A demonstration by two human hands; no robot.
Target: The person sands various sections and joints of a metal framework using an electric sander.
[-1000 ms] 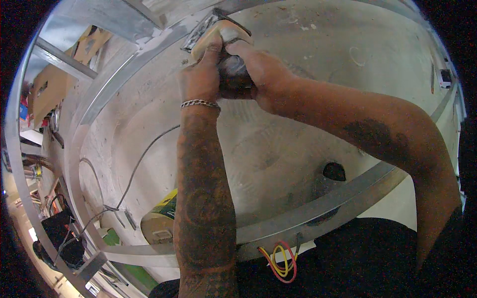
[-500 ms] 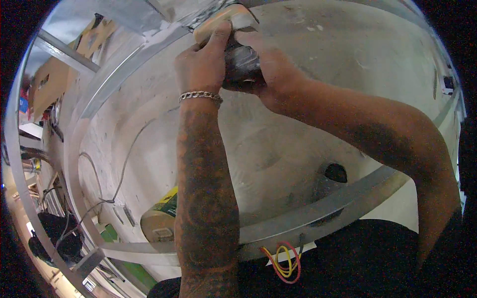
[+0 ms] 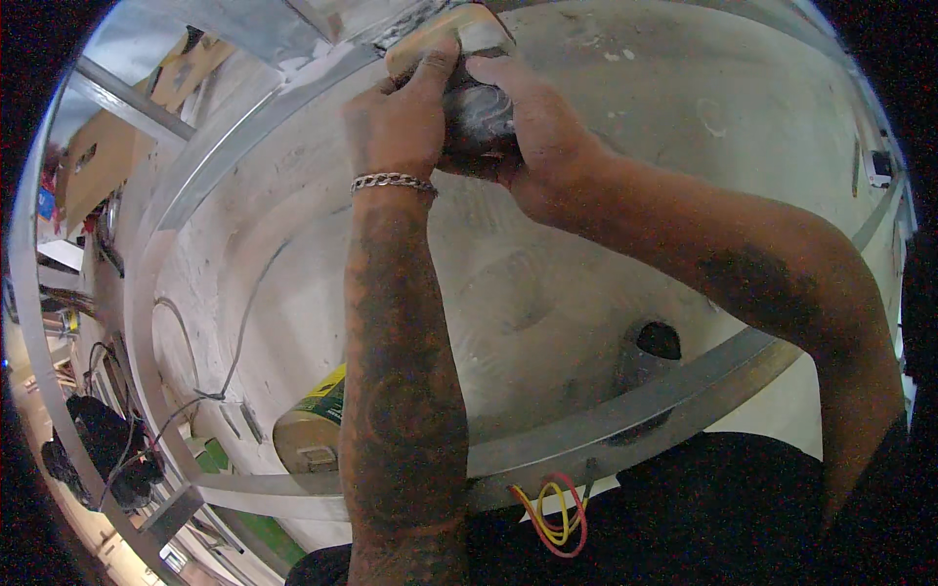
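Grey dusty wall (image 3: 547, 293) behind metal framing (image 3: 625, 420).

**What you have in view, counted**

You have two bare hands up, the left hand (image 3: 405, 122) and the right hand (image 3: 532, 122), both closed around one dark rounded power tool (image 3: 477, 122). You wear one silver chain bracelet (image 3: 393, 182). Below sits one round yellow-and-green tin can (image 3: 311, 430). One bundle of red and yellow wires (image 3: 555, 508) hangs near you. One dark round hole (image 3: 659, 340) shows in the pale panel.
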